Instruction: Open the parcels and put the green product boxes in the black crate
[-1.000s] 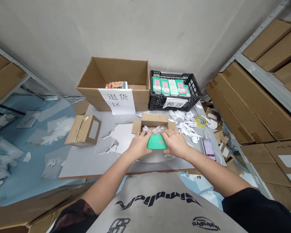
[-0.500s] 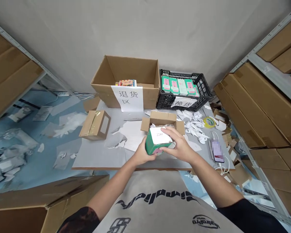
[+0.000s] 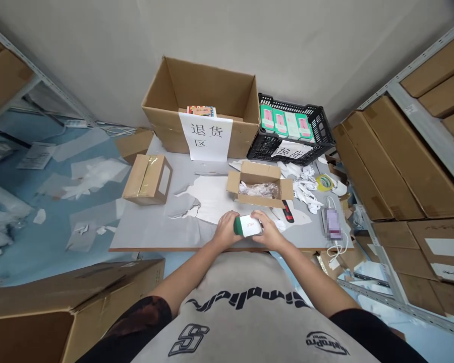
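Observation:
Near the table's front edge I hold a small green and white box [image 3: 250, 226] between both hands. My left hand [image 3: 225, 229] grips its green left side. Wrapped round its right end is my right hand [image 3: 269, 232]. Just beyond the hands stands an open carton [image 3: 261, 200] with its flaps spread; crumpled clear plastic wrap [image 3: 263, 190] and white paper lie inside it. A red and black box cutter [image 3: 288, 212] rests on the table to the right of my right hand, partly beside the carton.
At the back stand a large open cardboard box [image 3: 166, 128] and a black crate [image 3: 265, 146] of green and pink boxes. A taped carton [image 3: 146, 179] sits left. Paper strips [image 3: 306, 189], a tape roll [image 3: 324, 182] and a phone [image 3: 333, 224] lie right. Shelving flanks the table.
Both hands have drawn the green and white box back from over the open carton towards my body and turned it. The carton's contents and the box cutter now show. The camera view has shifted.

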A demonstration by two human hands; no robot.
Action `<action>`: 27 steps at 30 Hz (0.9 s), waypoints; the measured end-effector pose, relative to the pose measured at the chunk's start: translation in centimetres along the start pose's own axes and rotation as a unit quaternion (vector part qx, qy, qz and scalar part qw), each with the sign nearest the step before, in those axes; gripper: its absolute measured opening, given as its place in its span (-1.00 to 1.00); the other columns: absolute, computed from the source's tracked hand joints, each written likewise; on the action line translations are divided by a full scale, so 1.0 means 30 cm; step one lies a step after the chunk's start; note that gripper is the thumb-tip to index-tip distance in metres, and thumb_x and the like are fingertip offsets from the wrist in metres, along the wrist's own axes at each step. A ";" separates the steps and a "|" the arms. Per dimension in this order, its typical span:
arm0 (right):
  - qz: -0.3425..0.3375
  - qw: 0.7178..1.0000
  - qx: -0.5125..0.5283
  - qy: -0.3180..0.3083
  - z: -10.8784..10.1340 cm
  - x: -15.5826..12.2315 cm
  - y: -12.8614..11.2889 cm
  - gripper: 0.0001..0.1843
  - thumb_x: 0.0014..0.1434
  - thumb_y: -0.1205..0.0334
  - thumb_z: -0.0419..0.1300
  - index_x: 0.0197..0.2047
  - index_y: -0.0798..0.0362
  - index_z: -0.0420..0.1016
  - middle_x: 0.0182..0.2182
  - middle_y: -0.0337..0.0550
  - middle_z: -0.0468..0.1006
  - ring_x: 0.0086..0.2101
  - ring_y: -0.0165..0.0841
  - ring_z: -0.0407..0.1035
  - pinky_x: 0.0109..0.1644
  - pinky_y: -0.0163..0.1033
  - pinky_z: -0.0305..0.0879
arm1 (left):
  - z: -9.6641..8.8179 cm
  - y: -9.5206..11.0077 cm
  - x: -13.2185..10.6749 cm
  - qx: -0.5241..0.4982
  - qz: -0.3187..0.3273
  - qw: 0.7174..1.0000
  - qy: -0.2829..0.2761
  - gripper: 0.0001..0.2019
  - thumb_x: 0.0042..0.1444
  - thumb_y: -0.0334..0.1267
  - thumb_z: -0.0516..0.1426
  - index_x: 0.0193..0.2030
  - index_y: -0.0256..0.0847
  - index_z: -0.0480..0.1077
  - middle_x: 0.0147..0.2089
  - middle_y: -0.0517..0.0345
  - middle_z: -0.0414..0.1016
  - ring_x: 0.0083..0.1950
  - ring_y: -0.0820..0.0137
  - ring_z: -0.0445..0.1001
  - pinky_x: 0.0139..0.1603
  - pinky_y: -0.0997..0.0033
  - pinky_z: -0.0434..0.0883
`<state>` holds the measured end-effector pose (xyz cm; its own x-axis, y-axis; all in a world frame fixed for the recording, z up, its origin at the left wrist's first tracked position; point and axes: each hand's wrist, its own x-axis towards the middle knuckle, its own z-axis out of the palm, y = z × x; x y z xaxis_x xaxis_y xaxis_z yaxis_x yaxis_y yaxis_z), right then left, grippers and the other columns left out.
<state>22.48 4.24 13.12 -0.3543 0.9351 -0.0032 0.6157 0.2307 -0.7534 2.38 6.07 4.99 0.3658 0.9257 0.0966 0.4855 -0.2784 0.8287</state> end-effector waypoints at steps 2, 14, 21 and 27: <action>0.006 1.000 -0.020 -0.001 0.037 -0.014 0.025 -0.33 -0.11 0.45 0.25 0.12 0.01 0.27 0.19 0.09 0.31 0.22 -0.17 0.25 0.26 -0.03 0.22 | 0.014 0.000 -0.015 -0.002 0.002 1.000 0.003 -0.36 -0.18 -0.25 0.34 0.10 -0.21 0.29 0.06 -0.07 0.47 0.13 0.08 0.46 0.16 0.03 0.39; -0.093 0.987 -0.078 -0.105 -0.220 0.011 -0.141 -0.13 0.04 0.03 0.39 0.35 -0.09 0.13 0.25 0.04 0.28 0.24 -0.07 0.19 0.29 0.12 0.20 | -0.039 0.137 -0.037 0.007 0.017 0.997 0.069 -0.29 -0.19 -0.10 0.37 0.13 -0.17 0.30 0.07 -0.09 0.51 0.13 0.05 0.48 0.17 0.02 0.40; -0.180 0.977 -0.033 -0.108 -0.427 0.158 -0.222 -0.17 0.09 0.12 0.32 0.38 -0.16 0.11 0.24 -0.03 0.32 0.19 -0.12 0.28 0.16 0.07 0.37 | -0.130 0.310 0.054 -0.048 -0.062 0.985 0.151 -0.26 -0.24 -0.23 0.37 0.14 -0.14 0.23 -0.04 0.09 0.56 -0.06 0.19 0.57 -0.08 0.22 0.51; -0.229 0.966 -0.008 -0.121 -0.512 0.191 -0.248 -0.26 0.04 0.22 0.30 0.30 -0.11 0.24 0.19 -0.05 0.35 0.14 -0.15 0.32 0.14 0.00 0.38 | -0.151 0.361 0.099 -0.034 -0.014 0.983 0.180 -0.26 -0.24 -0.27 0.36 0.14 -0.15 0.22 0.00 0.08 0.54 -0.02 0.20 0.55 -0.03 0.24 0.49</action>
<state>26.68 12.02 28.82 -0.7451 0.6443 0.1721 0.3664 0.6111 -0.7017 5.14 6.95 16.75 0.0427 0.9667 0.2524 0.4321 -0.2457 0.8677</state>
